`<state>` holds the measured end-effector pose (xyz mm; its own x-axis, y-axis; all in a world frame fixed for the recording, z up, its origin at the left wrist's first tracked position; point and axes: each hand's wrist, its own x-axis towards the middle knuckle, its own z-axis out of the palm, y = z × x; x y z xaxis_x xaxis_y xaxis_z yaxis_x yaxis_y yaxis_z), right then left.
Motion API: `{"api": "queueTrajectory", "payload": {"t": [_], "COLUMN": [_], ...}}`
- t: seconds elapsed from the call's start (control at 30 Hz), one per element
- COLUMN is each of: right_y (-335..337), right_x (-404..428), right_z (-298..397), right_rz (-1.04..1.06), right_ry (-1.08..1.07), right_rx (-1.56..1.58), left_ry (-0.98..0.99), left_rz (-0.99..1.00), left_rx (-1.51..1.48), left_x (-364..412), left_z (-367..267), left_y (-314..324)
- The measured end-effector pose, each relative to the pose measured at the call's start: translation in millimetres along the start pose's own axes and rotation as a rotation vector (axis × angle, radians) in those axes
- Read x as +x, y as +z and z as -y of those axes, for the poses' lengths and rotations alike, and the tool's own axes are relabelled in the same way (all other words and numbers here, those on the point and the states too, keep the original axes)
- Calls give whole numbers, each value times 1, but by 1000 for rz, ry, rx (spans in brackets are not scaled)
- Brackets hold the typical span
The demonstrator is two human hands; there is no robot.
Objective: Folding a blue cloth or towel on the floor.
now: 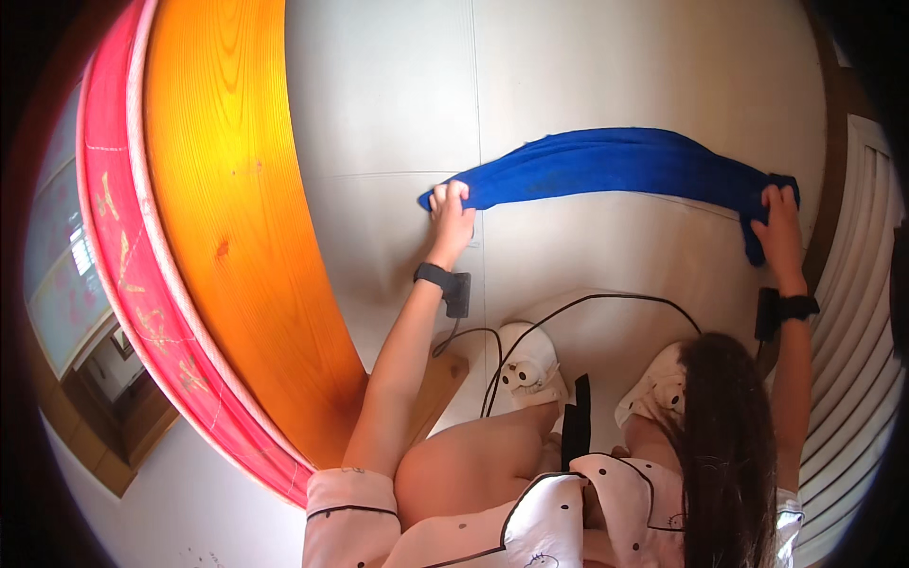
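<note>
A long piece of blue cloth (603, 167) is stretched from side to side just above or on the pale tiled floor; which of the two I cannot tell. My left hand (451, 209) grips its left end, with the fingers closed over the edge. At the other end my right hand (779, 216) holds the bunched cloth, and a short part hangs down beside the fingers. The middle of the cloth bows away from me and shows lengthwise folds. Each wrist wears a black strap with a small black device.
To the left stands an orange wooden board (234, 213), beside a pink-red padded edge (121, 234). White ribbed panels (852, 341) line the right. My slippered feet (529, 366) are on the floor, with a black cable (596, 296) running over and in front of them.
</note>
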<state>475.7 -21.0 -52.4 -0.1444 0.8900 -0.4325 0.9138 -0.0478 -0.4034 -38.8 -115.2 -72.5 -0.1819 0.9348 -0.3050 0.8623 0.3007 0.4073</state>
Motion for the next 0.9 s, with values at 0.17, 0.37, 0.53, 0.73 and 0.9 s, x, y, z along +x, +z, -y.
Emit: {"api": "queueTrajectory", "payload": {"t": [0.17,0.37,0.53,0.73,0.9], "right_y": [-4,-56,-61,-66,-72], "right_x": [19,86,194,208,199], "right_z": [-3,-17,-87,-149,-137], "right_rz": [-6,-152,-196,-250,-55], "right_ry": [14,-227,-257,-403,-185], "right_rx": [-9,-129,-221,-231,-234], "left_ry": [89,284,461,371,342], "left_rz": [-32,-125,-187,-277,-257], "left_rx": [-37,-18,146,262,198], "left_x": [25,122,240,288,286], "left_z": [5,-2,-33,-66,-71], "left_y": [-9,-26,-53,-26,-17]}}
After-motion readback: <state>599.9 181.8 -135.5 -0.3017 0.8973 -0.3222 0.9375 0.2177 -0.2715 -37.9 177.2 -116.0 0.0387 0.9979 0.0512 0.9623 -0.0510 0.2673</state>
